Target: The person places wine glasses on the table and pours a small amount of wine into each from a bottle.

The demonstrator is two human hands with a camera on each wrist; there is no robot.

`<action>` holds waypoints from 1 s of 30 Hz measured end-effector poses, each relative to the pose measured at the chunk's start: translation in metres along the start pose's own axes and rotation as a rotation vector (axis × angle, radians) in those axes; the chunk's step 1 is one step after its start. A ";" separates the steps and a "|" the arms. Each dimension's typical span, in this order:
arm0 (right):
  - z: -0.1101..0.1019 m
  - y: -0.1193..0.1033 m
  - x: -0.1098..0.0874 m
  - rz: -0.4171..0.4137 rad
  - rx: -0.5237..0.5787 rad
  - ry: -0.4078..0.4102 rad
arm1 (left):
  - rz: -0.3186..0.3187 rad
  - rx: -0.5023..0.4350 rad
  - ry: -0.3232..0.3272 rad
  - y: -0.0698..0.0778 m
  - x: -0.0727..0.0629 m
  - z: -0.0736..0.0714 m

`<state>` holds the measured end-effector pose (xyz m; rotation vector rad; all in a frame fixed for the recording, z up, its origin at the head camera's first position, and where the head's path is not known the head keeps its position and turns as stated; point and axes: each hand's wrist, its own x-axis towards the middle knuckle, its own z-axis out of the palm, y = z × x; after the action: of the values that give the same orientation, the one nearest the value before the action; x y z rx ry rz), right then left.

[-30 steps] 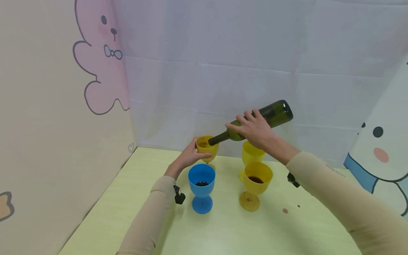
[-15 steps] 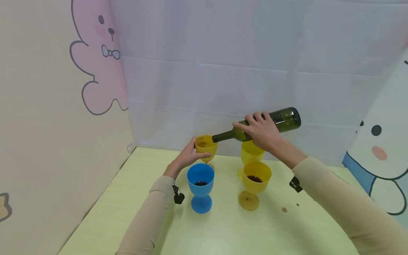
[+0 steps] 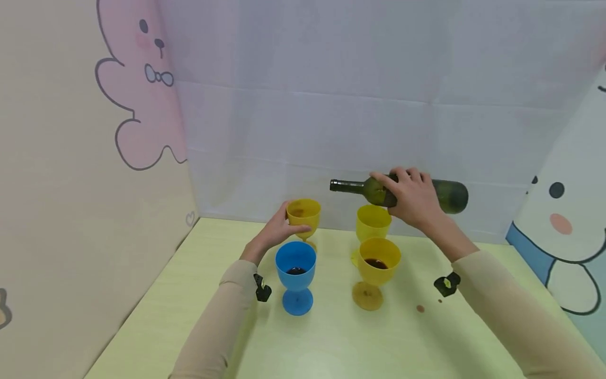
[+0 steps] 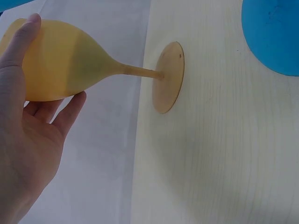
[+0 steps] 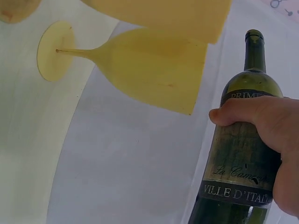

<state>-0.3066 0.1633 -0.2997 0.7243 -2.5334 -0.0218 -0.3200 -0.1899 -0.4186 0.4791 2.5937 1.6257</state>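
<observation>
My left hand [image 3: 280, 227] grips the bowl of an orange-yellow goblet [image 4: 70, 56] at the back left; its round foot shows close over the table in the left wrist view. With my right hand [image 3: 414, 197] I hold a green glass wine bottle [image 3: 450, 196] around its labelled body. The bottle lies nearly level in the air, its neck pointing left and its mouth to the right of the held goblet. Below the bottle stands a bright yellow goblet [image 3: 373, 223], and in front of it an orange-yellow goblet [image 3: 379, 276] with dark liquid inside. A blue goblet [image 3: 296, 279], also holding dark liquid, stands near my left wrist.
The pale wooden table [image 3: 322, 345] meets a white cloth backdrop [image 3: 303, 131] behind the goblets. A panel with a pink cartoon bear [image 3: 151, 116] rises at the left. Small brown drops [image 3: 420, 309] lie on the table at the right.
My right hand has drawn the bottle up and to the right, its mouth leaving the held goblet's rim as it turned from neck-down to nearly level. My left hand keeps its grip on the goblet.
</observation>
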 end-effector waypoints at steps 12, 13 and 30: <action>0.000 0.024 -0.037 0.280 0.394 0.152 | 0.020 -0.009 0.002 -0.004 -0.003 -0.005; 0.000 0.025 -0.041 0.301 0.451 0.163 | 0.017 -0.009 0.004 -0.005 -0.003 -0.005; 0.001 0.043 -0.107 0.585 0.767 0.173 | 0.005 -0.012 0.014 0.000 -0.003 -0.002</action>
<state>-0.2499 0.2537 -0.3441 0.1852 -2.4516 1.1948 -0.3174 -0.1925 -0.4187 0.4761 2.5931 1.6507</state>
